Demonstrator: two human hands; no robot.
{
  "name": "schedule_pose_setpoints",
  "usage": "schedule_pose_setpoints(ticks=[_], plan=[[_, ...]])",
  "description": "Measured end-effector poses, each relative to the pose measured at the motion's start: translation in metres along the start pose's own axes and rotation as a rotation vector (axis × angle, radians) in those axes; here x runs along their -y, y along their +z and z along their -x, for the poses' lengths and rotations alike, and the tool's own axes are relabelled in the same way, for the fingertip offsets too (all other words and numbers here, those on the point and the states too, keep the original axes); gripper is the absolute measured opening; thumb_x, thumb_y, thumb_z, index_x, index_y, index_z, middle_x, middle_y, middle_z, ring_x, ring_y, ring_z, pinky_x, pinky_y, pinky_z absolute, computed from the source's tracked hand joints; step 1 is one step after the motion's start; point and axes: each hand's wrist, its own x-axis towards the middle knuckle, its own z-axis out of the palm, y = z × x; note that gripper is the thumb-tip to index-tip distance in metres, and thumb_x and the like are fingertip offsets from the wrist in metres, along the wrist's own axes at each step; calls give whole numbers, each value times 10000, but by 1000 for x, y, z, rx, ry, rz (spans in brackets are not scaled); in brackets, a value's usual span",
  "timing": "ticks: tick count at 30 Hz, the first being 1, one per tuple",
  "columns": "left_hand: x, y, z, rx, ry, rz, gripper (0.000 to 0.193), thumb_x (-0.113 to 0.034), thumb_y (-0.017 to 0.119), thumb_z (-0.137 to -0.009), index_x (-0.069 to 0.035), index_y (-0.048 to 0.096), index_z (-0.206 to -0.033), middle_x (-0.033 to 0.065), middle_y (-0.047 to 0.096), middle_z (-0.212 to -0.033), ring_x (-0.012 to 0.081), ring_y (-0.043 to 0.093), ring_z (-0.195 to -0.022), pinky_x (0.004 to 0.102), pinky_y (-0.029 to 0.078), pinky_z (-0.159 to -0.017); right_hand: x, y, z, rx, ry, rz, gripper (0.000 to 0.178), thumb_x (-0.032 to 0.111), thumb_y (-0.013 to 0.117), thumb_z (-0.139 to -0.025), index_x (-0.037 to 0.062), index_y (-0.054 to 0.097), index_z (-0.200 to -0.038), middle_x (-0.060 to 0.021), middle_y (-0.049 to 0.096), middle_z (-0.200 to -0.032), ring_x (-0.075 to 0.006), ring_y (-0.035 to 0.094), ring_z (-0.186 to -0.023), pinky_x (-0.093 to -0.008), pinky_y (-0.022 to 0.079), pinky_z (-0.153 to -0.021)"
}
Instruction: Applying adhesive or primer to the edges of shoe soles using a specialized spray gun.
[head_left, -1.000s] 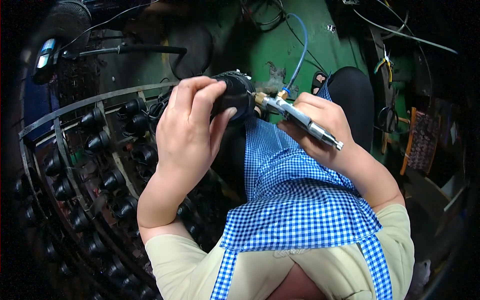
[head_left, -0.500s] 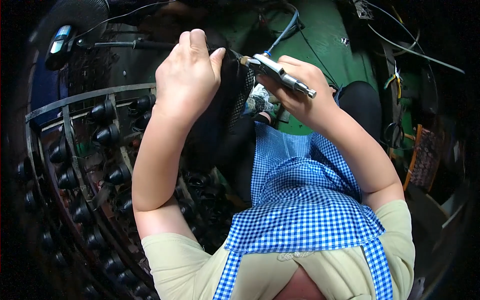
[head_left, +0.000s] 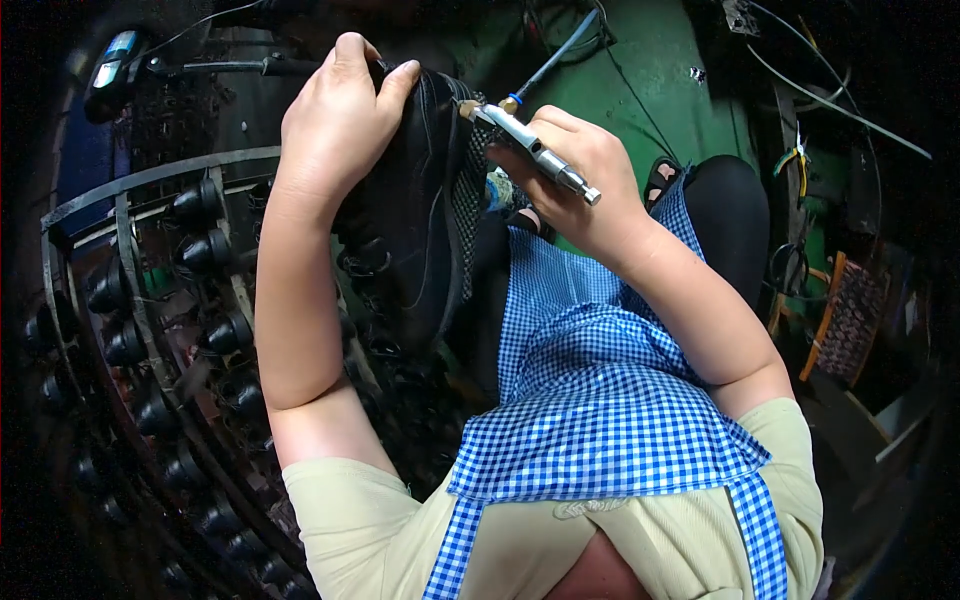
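My left hand [head_left: 335,140] is closed on one end of a black shoe [head_left: 415,200], which hangs down between my forearms. Pale stitching runs along the shoe's dark upper, and a rough, patterned strip lines its right edge. In my right hand [head_left: 590,175] is a silver spray gun [head_left: 530,145], fingers wrapped round its body. The gun's brass nozzle points left, just short of the shoe's upper right edge. From a blue collar on the gun, a hose [head_left: 560,55] leads up and away. The fingertips of both hands are partly hidden.
A metal rack [head_left: 130,240] with several black rounded pieces stands at the left. A dark lamp-like device [head_left: 115,70] on an arm is at the far left. Yellow-handled pliers [head_left: 797,165] hang at the right, above an orange-framed woven panel [head_left: 845,315]. Cables cross the green floor [head_left: 640,90].
Both hands have shifted slightly left, the left one also upward. The shoe has turned, so its stitched upper shows more plainly. The spray gun has moved left with my right hand.
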Motion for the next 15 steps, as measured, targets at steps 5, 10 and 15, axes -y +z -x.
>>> schedule_pose_setpoints(ticks=[5, 10, 15], plan=[[2, 3, -2, -20, 7, 18, 474, -442, 577, -929, -5, 536, -1108, 230, 655, -1052, 380, 623, -1029, 426, 473, -895, 0, 4, 7, -48, -44, -11, 190, 195, 719, -836, 49, 620, -765, -97, 570, -732, -261, 589, -622, -355, 488, -552], [6, 3, -3, -26, 3, -2, 489, -451, 559, -925, 9, 549, -1091, 211, 664, -1039, 366, 637, -1014, 435, 508, -861, 5, 11, 13, -59, -46, -14, 197, 206, 721, -817, 60, 605, -756, -88, 576, -747, -263, 610, -675, -364, 510, -577], [12, 4, -6, 16, -30, 28, 516, -467, 571, -916, 16, 550, -1095, 221, 664, -1052, 366, 636, -1027, 428, 503, -871, 8, 13, 19, -32, -46, -11, 198, 203, 717, -820, 66, 597, -742, -79, 564, -731, -247, 601, -661, -344, 508, -572]])
